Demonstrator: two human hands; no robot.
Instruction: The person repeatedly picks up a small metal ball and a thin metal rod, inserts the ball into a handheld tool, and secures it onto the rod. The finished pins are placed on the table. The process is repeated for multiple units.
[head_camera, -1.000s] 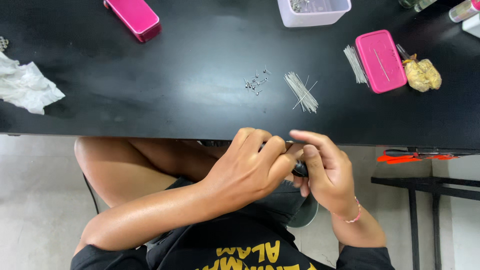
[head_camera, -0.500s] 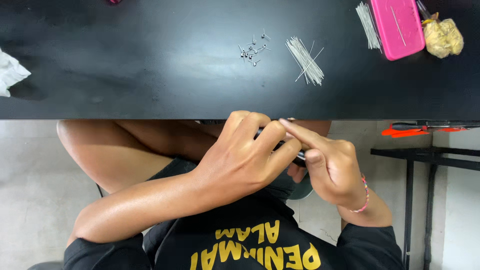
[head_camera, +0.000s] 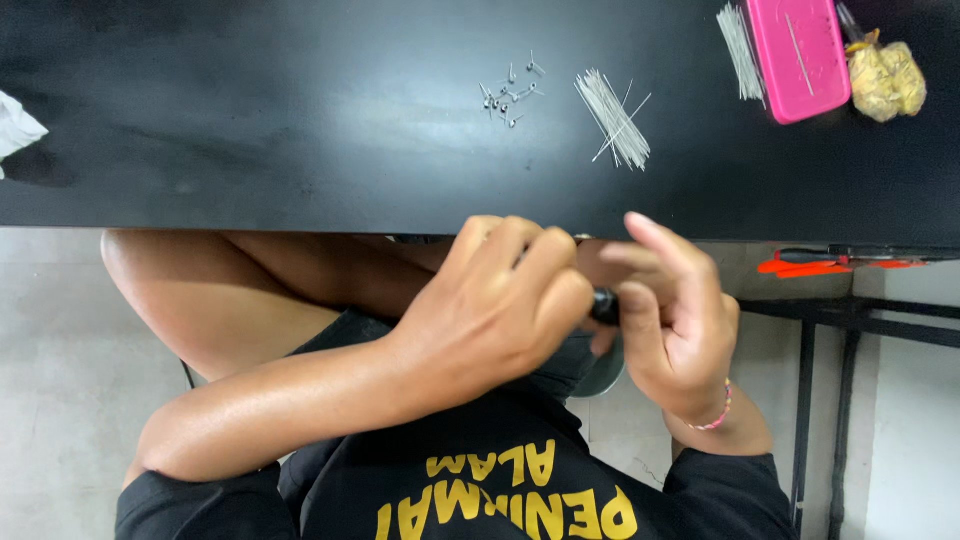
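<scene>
Both of my hands meet just below the near edge of the black table (head_camera: 300, 150), over my lap. My left hand (head_camera: 495, 310) is closed in a fist around something I cannot see. My right hand (head_camera: 670, 310) pinches a small black tool (head_camera: 604, 305) whose tip shows between the two hands; its index finger sticks up. On the table above them lie a bundle of thin metal pins (head_camera: 612, 118) and a small scatter of tiny metal parts (head_camera: 508, 95).
A pink case (head_camera: 798, 55) with another bundle of pins (head_camera: 738, 38) beside it sits at the table's far right, next to a yellowish crumpled bag (head_camera: 885, 80). White crumpled tissue (head_camera: 15, 128) lies at the left edge. A black frame with an orange piece (head_camera: 810, 266) stands on the right.
The view has tilted down, so the table's objects sit higher in frame. My hands stay pressed together at the table edge; my right index finger has lifted.
</scene>
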